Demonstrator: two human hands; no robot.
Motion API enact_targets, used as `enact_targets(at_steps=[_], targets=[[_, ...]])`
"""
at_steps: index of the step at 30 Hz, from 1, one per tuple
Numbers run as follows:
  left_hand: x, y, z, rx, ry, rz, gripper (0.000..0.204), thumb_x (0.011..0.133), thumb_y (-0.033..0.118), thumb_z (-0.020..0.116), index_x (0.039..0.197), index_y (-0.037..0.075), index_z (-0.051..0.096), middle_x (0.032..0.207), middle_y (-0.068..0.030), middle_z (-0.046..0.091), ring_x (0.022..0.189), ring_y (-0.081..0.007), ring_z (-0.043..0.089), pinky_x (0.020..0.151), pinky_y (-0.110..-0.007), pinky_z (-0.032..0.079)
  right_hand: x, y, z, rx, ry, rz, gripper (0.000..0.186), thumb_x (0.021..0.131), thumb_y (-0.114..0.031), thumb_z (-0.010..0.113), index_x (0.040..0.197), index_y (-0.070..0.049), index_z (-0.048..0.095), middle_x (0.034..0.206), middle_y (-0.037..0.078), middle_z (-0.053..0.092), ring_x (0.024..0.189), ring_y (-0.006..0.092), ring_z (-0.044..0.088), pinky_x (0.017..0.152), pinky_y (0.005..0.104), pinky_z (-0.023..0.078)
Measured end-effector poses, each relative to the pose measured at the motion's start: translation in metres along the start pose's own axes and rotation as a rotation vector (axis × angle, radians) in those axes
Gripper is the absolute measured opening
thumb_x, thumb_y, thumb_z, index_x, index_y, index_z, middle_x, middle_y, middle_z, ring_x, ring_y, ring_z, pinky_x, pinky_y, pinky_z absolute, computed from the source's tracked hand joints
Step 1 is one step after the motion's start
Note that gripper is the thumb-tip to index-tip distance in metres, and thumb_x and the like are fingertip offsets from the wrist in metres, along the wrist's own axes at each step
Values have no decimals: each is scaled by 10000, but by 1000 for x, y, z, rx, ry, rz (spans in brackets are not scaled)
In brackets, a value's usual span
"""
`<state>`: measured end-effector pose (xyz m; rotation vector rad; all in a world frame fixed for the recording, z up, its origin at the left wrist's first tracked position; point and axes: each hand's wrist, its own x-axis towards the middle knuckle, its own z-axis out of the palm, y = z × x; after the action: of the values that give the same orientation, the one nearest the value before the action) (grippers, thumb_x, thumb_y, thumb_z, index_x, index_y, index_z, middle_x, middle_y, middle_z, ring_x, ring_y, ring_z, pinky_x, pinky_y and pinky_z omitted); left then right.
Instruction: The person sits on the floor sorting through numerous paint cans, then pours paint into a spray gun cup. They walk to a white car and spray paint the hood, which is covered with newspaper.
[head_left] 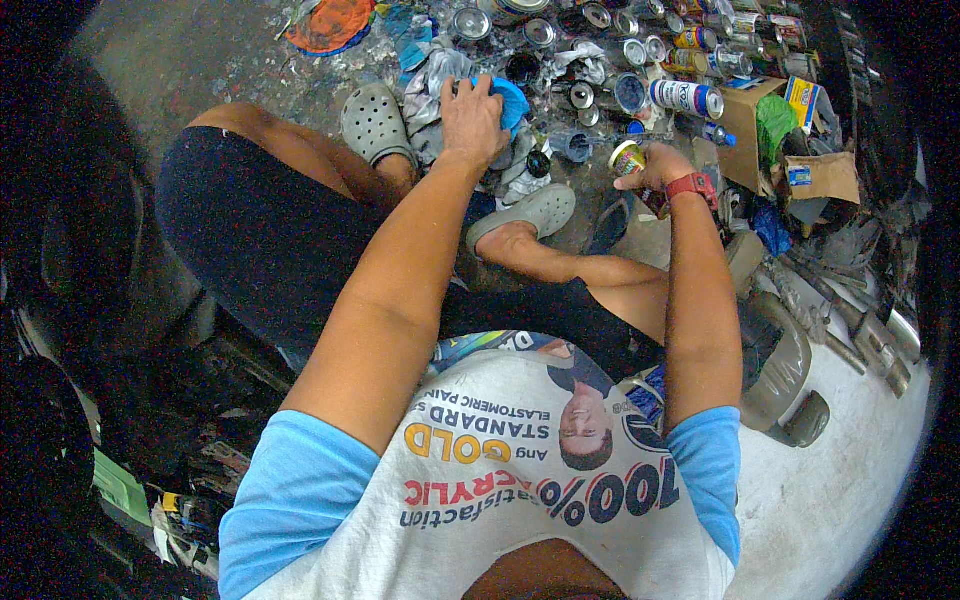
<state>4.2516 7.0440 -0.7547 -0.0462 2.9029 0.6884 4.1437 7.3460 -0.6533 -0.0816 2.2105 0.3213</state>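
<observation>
My left hand (470, 130) grips a round blue plastic lid or shallow container (510, 105) from above, fingers curled over it, beside crumpled grey-white rags (440, 70). My right hand (655, 168), with a red watch on its wrist, holds a small can with a yellow-and-green label (627, 156), tilted. Between my hands stand a grey plastic cup (572, 148) and a small dark round pot (538, 164) on stained rags.
Many paint cans (540, 35) and spray cans (686, 99) crowd the paint-stained floor ahead. Cardboard boxes (815, 185), metal pieces (870, 355) and a grey moulded object (770, 370) lie at right. An orange item (330, 25) lies beyond my sandalled feet.
</observation>
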Motion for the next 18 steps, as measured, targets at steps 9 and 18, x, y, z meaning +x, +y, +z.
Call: enact_targets(at_steps=[9, 18], targets=[[-2, 0, -2, -35, 30, 6, 491, 650, 362, 853, 1062, 113, 753, 1315, -121, 574, 1221, -327, 540, 1116, -532, 317, -21, -16, -19, 12, -54, 3, 782, 564, -471, 942, 1127, 8, 689, 1149, 223, 703, 1065, 360, 683, 928, 434, 530], [-1, -5, 4, -41, 73, 16, 453, 641, 348, 844, 1023, 121, 756, 1286, -119, 582, 1195, -331, 556, 1102, -537, 332, -19, -19, -20, -14, -55, 29, 815, 577, -475, 939, 1180, 1, 669, 1187, 211, 694, 1089, 367, 675, 948, 446, 528]])
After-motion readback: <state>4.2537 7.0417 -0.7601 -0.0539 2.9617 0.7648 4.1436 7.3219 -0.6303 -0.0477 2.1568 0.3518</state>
